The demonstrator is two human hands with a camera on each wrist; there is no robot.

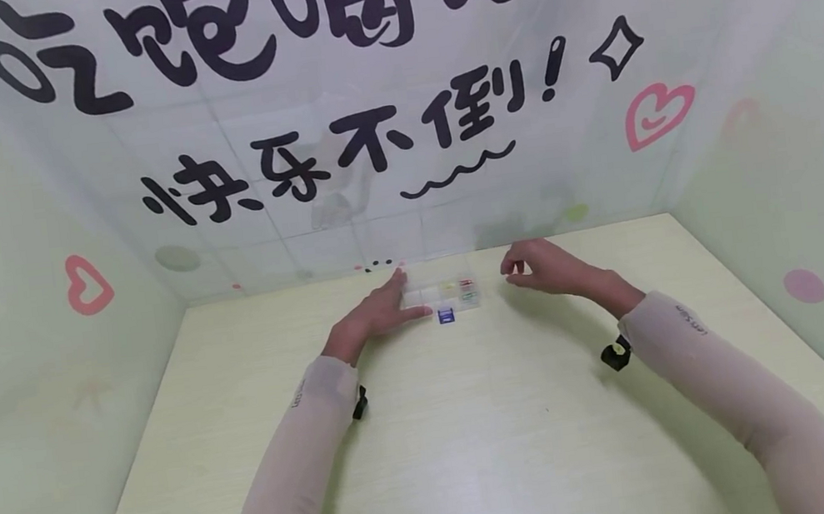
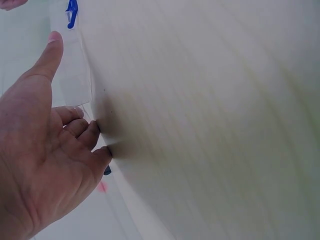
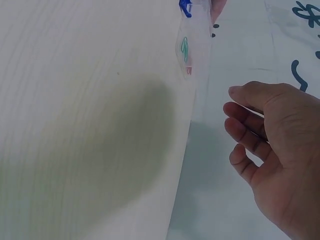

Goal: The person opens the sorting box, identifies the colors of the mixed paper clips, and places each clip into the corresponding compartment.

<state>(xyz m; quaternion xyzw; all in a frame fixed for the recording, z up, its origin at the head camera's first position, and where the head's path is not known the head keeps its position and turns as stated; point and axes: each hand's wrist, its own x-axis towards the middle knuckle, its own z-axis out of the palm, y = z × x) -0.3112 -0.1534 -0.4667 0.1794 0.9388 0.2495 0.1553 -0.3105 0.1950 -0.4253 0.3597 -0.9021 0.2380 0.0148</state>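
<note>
2 hands at 1 clear compartment box, which lies at the far middle of the pale table, close to the printed back wall.

Item: compartment box. Transparent plastic, low and flat, divided into small cells. Several cells hold small coloured pieces: red and green toward the right end, yellowish in the middle. A small blue piece sits at the near edge; whether it is inside a cell or just outside cannot be told. In the left wrist view the box shows as a clear strip with a blue bit at its far end.

Left hand: lies at the left end of the box, fingers straight and together, tips touching or just beside the box wall, thumb stretched along the near edge. The left wrist view shows the thumb extended and the fingers loosely bent against the plastic.

Right hand: just beside the right end, not touching, fingers loosely curled and slightly apart, holding nothing; the right wrist view shows the same hand empty.

Handling note, as a judgement: the box looks light and apt to slide, so the left hand should brace it flat while the right approaches low and slowly, keeping the contents from jumping between cells.
</note>
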